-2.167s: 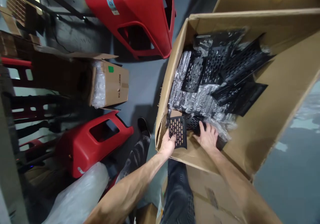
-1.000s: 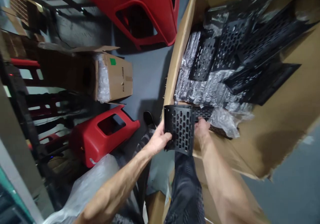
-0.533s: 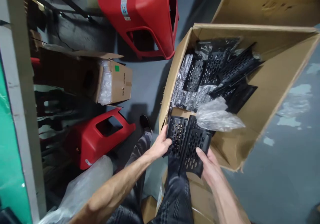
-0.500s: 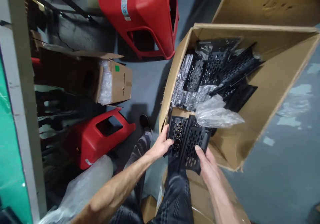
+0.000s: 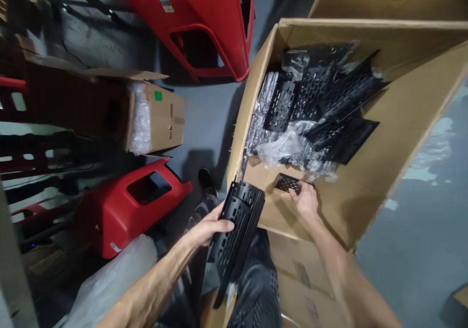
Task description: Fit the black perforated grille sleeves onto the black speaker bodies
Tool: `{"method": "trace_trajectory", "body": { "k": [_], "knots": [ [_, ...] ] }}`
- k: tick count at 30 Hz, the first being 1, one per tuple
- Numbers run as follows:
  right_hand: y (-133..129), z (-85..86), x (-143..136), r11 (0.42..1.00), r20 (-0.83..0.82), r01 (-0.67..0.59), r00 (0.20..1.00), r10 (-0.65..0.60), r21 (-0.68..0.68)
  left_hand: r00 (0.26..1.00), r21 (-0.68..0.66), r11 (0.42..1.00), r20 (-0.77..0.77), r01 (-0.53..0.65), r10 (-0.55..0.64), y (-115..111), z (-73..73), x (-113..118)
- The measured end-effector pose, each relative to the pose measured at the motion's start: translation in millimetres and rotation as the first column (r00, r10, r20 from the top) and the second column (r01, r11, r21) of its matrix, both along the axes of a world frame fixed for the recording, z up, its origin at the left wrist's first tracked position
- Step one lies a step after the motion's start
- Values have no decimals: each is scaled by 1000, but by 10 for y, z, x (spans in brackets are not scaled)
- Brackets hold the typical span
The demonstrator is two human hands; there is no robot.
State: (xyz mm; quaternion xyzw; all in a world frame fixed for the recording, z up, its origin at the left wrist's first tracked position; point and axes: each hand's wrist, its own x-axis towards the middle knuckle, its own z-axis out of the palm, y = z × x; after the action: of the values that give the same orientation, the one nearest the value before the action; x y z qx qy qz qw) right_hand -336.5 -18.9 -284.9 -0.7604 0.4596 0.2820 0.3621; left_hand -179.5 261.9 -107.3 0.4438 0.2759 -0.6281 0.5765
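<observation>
Lower centre: left hand [image 5: 210, 227] is clamping stacked black panels [image 5: 236, 228], apparently freeing right hand [image 5: 307, 199], which is pinching a loose panel [image 5: 286, 183] inside carton [image 5: 405, 138], right.

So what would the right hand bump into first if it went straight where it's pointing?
The right hand would first meet the small black panel; they're touching. Past that, the crumpled clear plastic looks next, though depth is hard to judge.
</observation>
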Motion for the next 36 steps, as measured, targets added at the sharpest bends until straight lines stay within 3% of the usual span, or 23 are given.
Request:
{"method": "trace_trajectory", "body": {
  "k": [2,4,6,8,11,13,15,17,19,22,24,27,30,33,34,36],
  "knots": [
    [-117,-407,32,991,-19,-132,991,132,-24,992,-145,989,-122,-43,26,60,47,17],
    [-138,-656,14,969,-47,-246,969,244,-30,979,-240,967,-197,-90,42,71,41,18],
    [-142,-760,-24,945,-90,-325,943,322,-30,975,-262,960,-218,-98,40,42,-12,18],
    [-192,-740,-44,925,-128,-381,917,377,-6,986,-201,978,-165,-57,23,-31,-93,27],
    [-357,-454,-9,903,-138,-429,892,430,37,999,-26,999,36,-24,25,-244,-226,41],
    [-451,-60,44,924,-109,-381,919,380,9,981,53,996,182,-73,62,-440,-310,35],
    [-455,472,107,971,-49,-233,972,230,-51,946,111,988,318,-106,66,-645,-390,12],
    [-327,1044,191,993,57,-65,996,71,-102,894,182,980,448,-85,-5,-827,-466,-28],
    [-75,1536,311,986,216,14,976,23,-168,840,239,970,535,-49,-89,-969,-529,-82],
    [356,1984,523,976,373,89,928,-9,-199,810,230,973,577,-37,-106,-1096,-576,-162],
    [517,2119,610,985,405,98,914,-33,-141,816,189,981,574,-52,-68,-1130,-564,-182],
    [449,2170,595,987,453,151,884,-115,-45,850,95,990,525,-100,36,-1143,-474,-136],
    [225,2069,527,956,492,292,830,-265,22,899,-2,993,424,-117,107,-1165,-318,-53],
    [190,1934,540,925,416,243,838,-353,293,939,-67,991,315,-118,134,-1181,-159,1],
    [232,1915,562,917,397,226,848,-351,328,954,-88,987,256,-137,155,-1173,-117,15],
    [329,1931,623,938,431,212,845,-317,274,971,-111,979,149,-171,187,-1130,-58,56]
  ]
}}
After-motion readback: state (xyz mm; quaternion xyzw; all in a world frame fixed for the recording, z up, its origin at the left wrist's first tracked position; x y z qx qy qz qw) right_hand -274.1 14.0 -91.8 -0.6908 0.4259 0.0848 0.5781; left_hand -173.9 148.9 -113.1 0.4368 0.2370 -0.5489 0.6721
